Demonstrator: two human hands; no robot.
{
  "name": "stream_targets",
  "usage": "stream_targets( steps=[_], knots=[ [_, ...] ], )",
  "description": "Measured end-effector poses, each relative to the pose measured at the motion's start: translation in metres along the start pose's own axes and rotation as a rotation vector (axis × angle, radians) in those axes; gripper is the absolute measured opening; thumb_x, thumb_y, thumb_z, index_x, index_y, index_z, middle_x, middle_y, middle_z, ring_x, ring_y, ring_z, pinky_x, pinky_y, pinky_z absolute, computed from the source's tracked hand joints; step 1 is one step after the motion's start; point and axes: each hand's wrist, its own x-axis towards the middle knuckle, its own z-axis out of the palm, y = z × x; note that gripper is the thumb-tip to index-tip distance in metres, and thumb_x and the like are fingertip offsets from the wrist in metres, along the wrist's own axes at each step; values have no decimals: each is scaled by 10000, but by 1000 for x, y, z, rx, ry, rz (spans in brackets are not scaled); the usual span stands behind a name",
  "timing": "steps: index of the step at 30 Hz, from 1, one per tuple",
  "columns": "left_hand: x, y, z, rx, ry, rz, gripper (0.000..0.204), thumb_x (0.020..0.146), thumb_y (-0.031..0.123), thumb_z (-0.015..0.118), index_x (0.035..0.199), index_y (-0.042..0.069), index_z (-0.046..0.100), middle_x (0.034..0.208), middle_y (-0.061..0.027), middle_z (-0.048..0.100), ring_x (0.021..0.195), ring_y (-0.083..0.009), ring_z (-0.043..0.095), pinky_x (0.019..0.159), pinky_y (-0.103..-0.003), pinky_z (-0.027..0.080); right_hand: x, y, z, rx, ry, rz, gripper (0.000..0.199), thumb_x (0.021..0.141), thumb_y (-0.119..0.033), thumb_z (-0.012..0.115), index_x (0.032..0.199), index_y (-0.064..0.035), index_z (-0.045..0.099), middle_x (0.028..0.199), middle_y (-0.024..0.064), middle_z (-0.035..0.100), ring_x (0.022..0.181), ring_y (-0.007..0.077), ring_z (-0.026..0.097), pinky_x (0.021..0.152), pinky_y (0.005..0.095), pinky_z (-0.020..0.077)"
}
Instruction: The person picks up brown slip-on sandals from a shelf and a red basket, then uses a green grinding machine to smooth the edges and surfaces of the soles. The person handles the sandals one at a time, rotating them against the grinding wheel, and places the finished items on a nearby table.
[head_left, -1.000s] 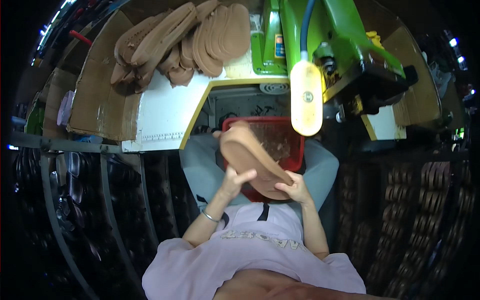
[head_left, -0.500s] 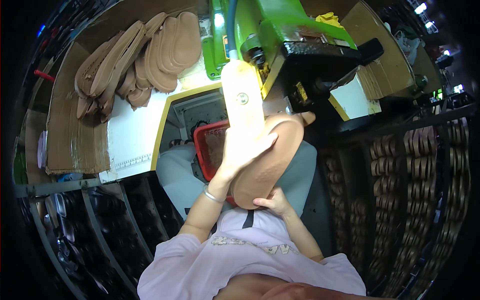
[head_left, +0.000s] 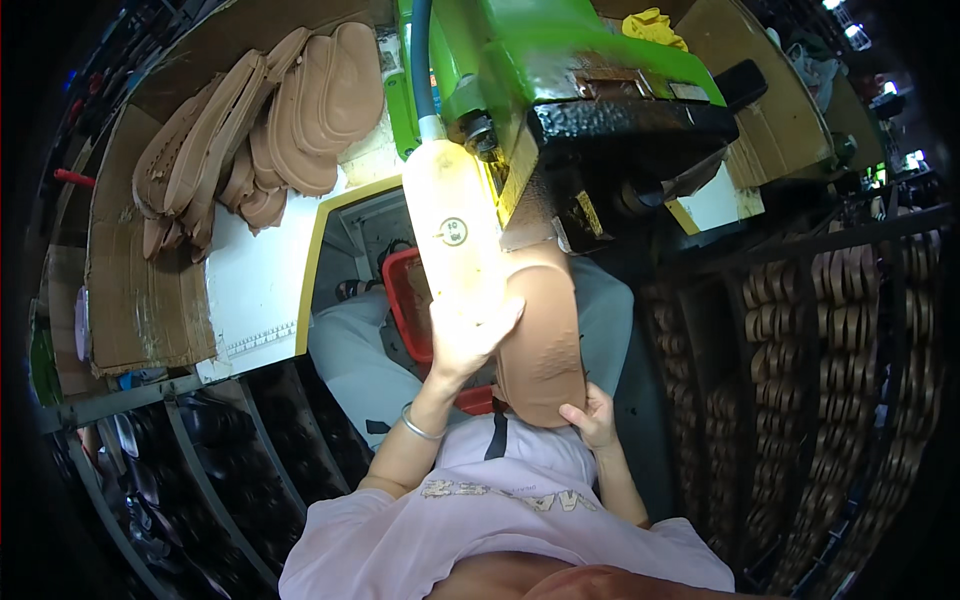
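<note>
A tan shoe sole [head_left: 546, 340] with a raised rim and a patch of small bumps lies over my lap, long side pointing toward the machine. My left hand [head_left: 465, 338] grips its left edge, thumb on the upper face; glare from the lamp washes out the knuckles, and the other fingers are hidden beneath. At the near end, my right hand [head_left: 596, 416] pinches the sole's right corner with the thumb on top. The sole's far end sits close under the black-and-green machine [head_left: 625, 120]; whether it touches cannot be made out.
A bright lamp [head_left: 450, 225] hangs just above my left hand. Several tan soles [head_left: 330, 105] are piled at the left inside a cardboard box [head_left: 140, 310]. A red bin [head_left: 402, 305] stands below, between my knees. Racks of soles [head_left: 775, 350] line the right side.
The sole has swung more upright in view, its far end turning left and its near end moving right with my right hand. My left hand has shifted slightly toward me. The view has tilted a little.
</note>
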Motion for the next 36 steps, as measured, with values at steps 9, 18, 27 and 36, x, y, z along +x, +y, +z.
stream_targets(
  steps=[9,18,27,36],
  knots=[
    [9,7,1,-13,-64,6,209,784,-23,679,968,-20,579,887,-67,641,760,-71,586,687,-199,480,-6,6,20,5,-67,86,467,788,0,660,1202,85,462,1188,142,556,1077,171,551,949,308,430],
    [-4,3,-7,-115,27,-103,221,788,-23,672,976,-17,555,894,-64,630,758,-66,580,675,-183,474,-10,-28,-31,-47,281,-221,317,712,-109,704,944,23,533,893,66,609,776,105,557,730,246,461],
    [-1,15,-2,-221,51,-31,363,742,-9,733,1078,-52,603,979,-83,664,869,-127,627,799,-267,506,61,-99,-55,12,355,-538,324,819,-92,626,1072,22,458,1037,116,558,978,170,542,917,307,418],
    [3,17,6,-264,8,-40,328,746,-39,699,1057,-54,597,961,-91,648,872,-129,618,789,-256,500,51,-22,-52,88,183,-164,330,809,7,651,1078,-1,460,1090,118,565,1017,185,554,928,328,429]
  ],
)
